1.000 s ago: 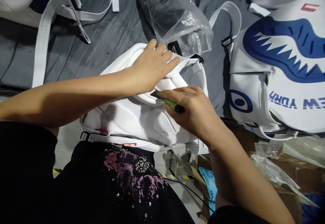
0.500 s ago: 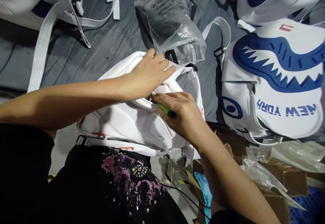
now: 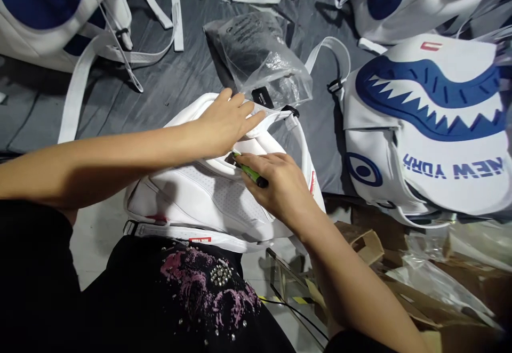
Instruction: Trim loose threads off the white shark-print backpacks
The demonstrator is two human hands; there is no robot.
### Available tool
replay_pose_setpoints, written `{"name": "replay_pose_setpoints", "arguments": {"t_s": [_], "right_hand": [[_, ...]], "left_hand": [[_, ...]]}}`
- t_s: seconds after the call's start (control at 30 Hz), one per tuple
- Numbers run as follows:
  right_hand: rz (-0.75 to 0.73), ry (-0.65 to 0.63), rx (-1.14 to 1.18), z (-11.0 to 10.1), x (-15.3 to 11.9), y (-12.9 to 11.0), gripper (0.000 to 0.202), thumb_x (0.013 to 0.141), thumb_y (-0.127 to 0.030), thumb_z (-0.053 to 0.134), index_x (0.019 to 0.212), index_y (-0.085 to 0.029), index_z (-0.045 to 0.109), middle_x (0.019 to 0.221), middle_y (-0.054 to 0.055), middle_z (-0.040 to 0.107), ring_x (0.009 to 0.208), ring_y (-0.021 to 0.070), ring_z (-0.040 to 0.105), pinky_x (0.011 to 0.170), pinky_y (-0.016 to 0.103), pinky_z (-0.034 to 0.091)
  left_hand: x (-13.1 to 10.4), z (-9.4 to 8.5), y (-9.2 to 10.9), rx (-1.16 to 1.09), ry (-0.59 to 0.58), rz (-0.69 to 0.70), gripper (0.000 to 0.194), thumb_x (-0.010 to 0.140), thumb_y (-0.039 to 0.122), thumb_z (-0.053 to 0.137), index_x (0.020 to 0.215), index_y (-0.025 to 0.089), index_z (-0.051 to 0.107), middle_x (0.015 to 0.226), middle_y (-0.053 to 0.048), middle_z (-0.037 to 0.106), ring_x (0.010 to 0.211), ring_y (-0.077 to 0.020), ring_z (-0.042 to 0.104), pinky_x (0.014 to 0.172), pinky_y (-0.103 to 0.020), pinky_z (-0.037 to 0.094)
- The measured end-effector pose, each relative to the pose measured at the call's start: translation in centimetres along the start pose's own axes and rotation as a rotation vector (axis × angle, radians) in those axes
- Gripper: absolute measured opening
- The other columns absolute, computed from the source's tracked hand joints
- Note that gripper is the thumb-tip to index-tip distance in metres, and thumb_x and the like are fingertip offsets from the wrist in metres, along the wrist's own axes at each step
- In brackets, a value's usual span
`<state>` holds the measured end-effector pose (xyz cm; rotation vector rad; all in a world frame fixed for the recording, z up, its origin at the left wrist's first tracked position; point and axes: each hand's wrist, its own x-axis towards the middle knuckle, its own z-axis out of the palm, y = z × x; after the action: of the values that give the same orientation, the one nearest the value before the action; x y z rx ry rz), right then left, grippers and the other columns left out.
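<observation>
A white backpack (image 3: 240, 198) lies tilted in front of me, its padded back panel and straps facing up. My left hand (image 3: 228, 121) reaches across its upper part, fingers curled over the white padding and holding it. In my right hand (image 3: 276, 182) is a slim green tool with black ends (image 3: 253, 175), gripped between thumb and fingers. Its dark tip meets the bag close beside my left wrist. The exact kind of tool does not show. Just beyond the backpack is a clear plastic bag (image 3: 264, 49), and a black tag (image 3: 262, 97) lies at its near edge.
To the right lies a white backpack with a blue toothed mouth (image 3: 432, 129). More white-and-blue bags (image 3: 40, 1) crowd the far left and far right of the grey-covered table (image 3: 160, 86). Opened cardboard boxes (image 3: 360, 243) and plastic wrapping stand below at the right.
The view has shifted slightly, so the table items sit lower and further left. Both hands keep their places on the backpack, and the green tool's tip shows a little more.
</observation>
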<state>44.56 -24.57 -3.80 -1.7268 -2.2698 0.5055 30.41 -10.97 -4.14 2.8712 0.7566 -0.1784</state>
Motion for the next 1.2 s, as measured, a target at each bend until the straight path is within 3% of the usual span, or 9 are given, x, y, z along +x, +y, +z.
{"name": "replay_pose_setpoints", "arguments": {"t_s": [0.17, 0.3, 0.57, 0.8, 0.93, 1.03, 1.2], "right_hand": [[0.024, 0.133, 0.113, 1.2, -0.6, 0.0, 0.027, 0.093, -0.020, 0.057, 0.115, -0.023, 0.072, 0.115, 0.005, 0.077, 0.095, 0.0244, 0.074, 0.088, 0.045, 0.048], [0.001, 0.255, 0.330, 2.9, -0.1, -0.6, 0.028, 0.094, -0.023, 0.055, 0.117, -0.024, 0.071, 0.118, 0.003, 0.076, 0.097, 0.0208, 0.073, 0.092, 0.043, 0.047], [0.031, 0.318, 0.439, 4.3, 0.4, -0.6, 0.029, 0.091, -0.023, 0.059, 0.118, -0.025, 0.072, 0.120, 0.005, 0.075, 0.098, 0.0236, 0.073, 0.092, 0.043, 0.045], [0.010, 0.343, 0.474, 4.1, 0.3, -0.4, 0.031, 0.091, -0.023, 0.060, 0.119, -0.025, 0.073, 0.111, 0.004, 0.078, 0.079, 0.0197, 0.069, 0.088, 0.041, 0.043], [0.017, 0.348, 0.489, 3.9, 0.1, -0.5, 0.028, 0.092, -0.023, 0.060, 0.117, -0.021, 0.073, 0.105, 0.006, 0.079, 0.072, 0.0182, 0.066, 0.087, 0.041, 0.043], [0.037, 0.344, 0.488, 3.7, 0.1, -0.7, 0.028, 0.092, -0.022, 0.061, 0.116, -0.022, 0.074, 0.102, 0.005, 0.080, 0.068, 0.0171, 0.064, 0.085, 0.040, 0.043], [0.039, 0.347, 0.515, 4.4, 1.0, -1.4, 0.026, 0.091, -0.023, 0.063, 0.114, -0.024, 0.074, 0.102, 0.004, 0.080, 0.077, 0.0198, 0.070, 0.087, 0.041, 0.045]], "left_hand": [[-1.0, -1.9, -2.1, -0.012, -0.154, -0.014, 0.112, 0.074, 0.052, 0.075, 0.161, 0.038, 0.006, 0.168, -0.006, 0.012, 0.144, -0.0508, 0.023, 0.112, -0.063, 0.026], [-1.8, -2.2, -1.7, 0.059, -0.178, -0.067, 0.125, 0.069, 0.049, 0.078, 0.161, 0.035, -0.006, 0.170, -0.010, -0.002, 0.143, -0.0522, 0.021, 0.110, -0.064, 0.031], [-1.9, -2.1, -0.5, 0.188, -0.201, -0.129, 0.122, 0.073, 0.039, 0.075, 0.160, 0.033, -0.010, 0.170, -0.014, -0.003, 0.142, -0.0481, 0.026, 0.107, -0.061, 0.037], [-2.5, -3.4, -1.8, 0.179, -0.281, -0.023, 0.108, 0.079, 0.024, 0.063, 0.161, 0.035, -0.006, 0.171, -0.013, 0.000, 0.146, -0.0421, 0.027, 0.106, -0.053, 0.043], [-3.3, -2.9, -3.2, 0.149, -0.230, -0.038, 0.115, 0.076, 0.027, 0.066, 0.159, 0.039, -0.012, 0.170, -0.010, -0.014, 0.151, -0.0410, 0.018, 0.105, -0.048, 0.045], [-3.6, -2.5, -3.9, 0.131, -0.203, -0.086, 0.121, 0.073, 0.026, 0.068, 0.158, 0.040, -0.015, 0.168, -0.010, -0.022, 0.150, -0.0421, 0.022, 0.104, -0.045, 0.045], [-3.4, -3.0, -3.8, 0.079, -0.234, -0.076, 0.114, 0.076, 0.025, 0.066, 0.159, 0.041, -0.010, 0.170, -0.010, -0.011, 0.147, -0.0397, 0.032, 0.102, -0.042, 0.047]]}}
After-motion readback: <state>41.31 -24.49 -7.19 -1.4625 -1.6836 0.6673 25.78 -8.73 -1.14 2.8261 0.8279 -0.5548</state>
